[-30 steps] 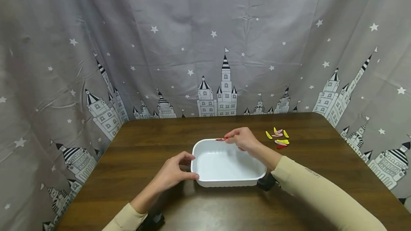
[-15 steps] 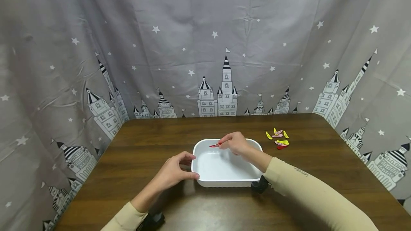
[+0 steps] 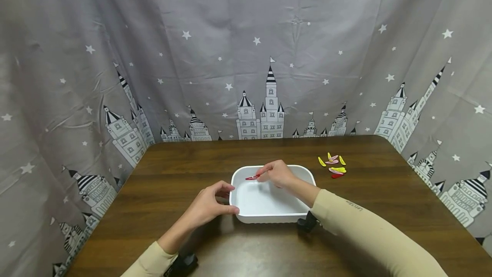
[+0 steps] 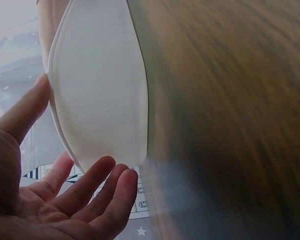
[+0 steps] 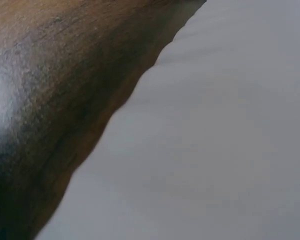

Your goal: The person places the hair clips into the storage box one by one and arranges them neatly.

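A white rectangular container (image 3: pixel 269 202) with rounded corners stands on the wooden table. My left hand (image 3: pixel 209 202) holds its left end. In the left wrist view the thumb (image 4: pixel 32 102) presses the container's rim, while the other fingers (image 4: pixel 92 182) bend by its outer wall. Over the container's back left part, my right hand (image 3: pixel 277 174) pinches a red hair clip (image 3: pixel 251 178) between thumb and fingertips. The clip points left, inside the rim as the head view sees it. Only the container's wavy side wall (image 5: pixel 200 140) and the table fill the right wrist view; the right hand is hidden there.
Several yellow, pink and red snap hair clips (image 3: pixel 338 170) lie loosely grouped on the table (image 3: pixel 173 166), right of the container. A grey curtain (image 3: pixel 215 54) with castles and stars hangs behind and around the table.
My right hand has moved left and down with the red hair clip, from the back rim to inside the container's outline. The left hand stays at the container's left end.
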Demonstrator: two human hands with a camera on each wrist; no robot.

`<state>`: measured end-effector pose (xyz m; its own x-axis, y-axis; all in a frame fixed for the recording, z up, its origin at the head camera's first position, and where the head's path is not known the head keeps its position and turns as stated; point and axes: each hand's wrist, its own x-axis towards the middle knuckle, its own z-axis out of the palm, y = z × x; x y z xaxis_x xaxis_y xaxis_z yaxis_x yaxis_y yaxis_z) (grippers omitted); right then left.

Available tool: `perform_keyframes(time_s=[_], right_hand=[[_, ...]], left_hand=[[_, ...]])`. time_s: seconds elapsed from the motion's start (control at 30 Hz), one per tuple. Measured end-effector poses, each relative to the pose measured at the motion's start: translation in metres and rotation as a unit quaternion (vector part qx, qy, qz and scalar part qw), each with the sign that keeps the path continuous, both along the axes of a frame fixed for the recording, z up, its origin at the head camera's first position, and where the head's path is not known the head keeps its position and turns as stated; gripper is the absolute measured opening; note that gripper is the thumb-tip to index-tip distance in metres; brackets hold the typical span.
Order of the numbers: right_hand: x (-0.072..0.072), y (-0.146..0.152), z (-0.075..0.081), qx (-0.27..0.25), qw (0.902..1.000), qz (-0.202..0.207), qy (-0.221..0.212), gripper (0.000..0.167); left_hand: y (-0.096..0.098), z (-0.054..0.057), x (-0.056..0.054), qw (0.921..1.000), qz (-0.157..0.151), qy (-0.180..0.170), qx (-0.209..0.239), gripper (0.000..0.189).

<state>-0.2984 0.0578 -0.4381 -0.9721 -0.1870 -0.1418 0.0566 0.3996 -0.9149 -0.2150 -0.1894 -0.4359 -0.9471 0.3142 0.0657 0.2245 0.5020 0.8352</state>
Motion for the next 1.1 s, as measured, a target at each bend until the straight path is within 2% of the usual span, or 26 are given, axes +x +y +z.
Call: perform_keyframes(time_s=[0.2, 0.37, 0.6, 0.8, 0.97, 1.1], right_hand=[[0.002, -0.004, -0.005, 0.024, 0.9994, 0.018, 0.014, 0.014], [0.003, -0.008, -0.010, 0.047, 0.9971, 0.036, 0.048, 0.016], [0.004, -0.011, -0.022, 0.030, 0.9992, 0.024, -0.008, 0.017], [0.003, -0.013, -0.028, 0.047, 0.9983, 0.024, 0.025, 0.016], [0.003, -0.013, -0.029, 0.049, 0.9983, 0.021, 0.022, 0.015], [0.004, -0.014, -0.028, 0.059, 0.9970, 0.026, 0.044, 0.015]], left_hand=[[0.001, 0.000, 0.000, 1.0000, 0.002, 0.002, -0.003, 0.057], [0.001, 0.001, 0.001, 0.9999, 0.007, 0.006, -0.009, 0.058], [0.002, 0.001, 0.002, 0.9998, 0.012, 0.007, -0.012, 0.058], [0.002, 0.001, 0.002, 0.9998, 0.015, 0.005, -0.012, 0.058], [0.002, 0.001, 0.002, 0.9997, 0.014, 0.007, -0.017, 0.059], [0.002, 0.000, 0.001, 0.9997, 0.014, 0.010, -0.017, 0.057]])
